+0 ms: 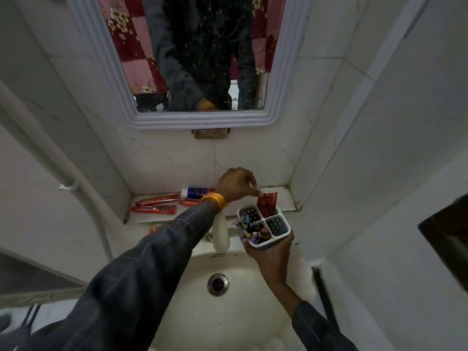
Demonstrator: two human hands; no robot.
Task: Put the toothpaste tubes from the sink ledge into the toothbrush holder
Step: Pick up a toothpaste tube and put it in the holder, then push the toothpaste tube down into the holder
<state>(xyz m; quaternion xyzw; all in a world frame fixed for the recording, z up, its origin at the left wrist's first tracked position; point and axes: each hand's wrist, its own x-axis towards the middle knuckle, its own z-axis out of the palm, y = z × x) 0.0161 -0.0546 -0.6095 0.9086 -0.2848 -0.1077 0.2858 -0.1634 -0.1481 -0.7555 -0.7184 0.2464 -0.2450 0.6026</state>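
My right hand (pixel 272 254) holds a white four-compartment toothbrush holder (pixel 283 233) from below, above the sink. A red toothpaste tube (pixel 267 203) stands in its far compartment, and my left hand (pixel 236 184) pinches the tube's top. Colourful toothbrush heads (pixel 250 230) fill the near-left compartments. On the ledge (pixel 141 217) lie two red tubes (pixel 157 204) at the left, another red tube (pixel 188 202) partly behind my wrist, and a blue-and-white tube (pixel 195 193) against the wall. A further red tube end (pixel 154 228) peeks out beside my sleeve.
The white basin (pixel 228 312) with its metal drain (pixel 218 284) lies below the holder. A white tap (pixel 220 236) stands between ledge and basin. A framed mirror (pixel 202 59) hangs above; tiled walls close in on both sides. A white pipe (pixel 50 160) runs down the left wall.
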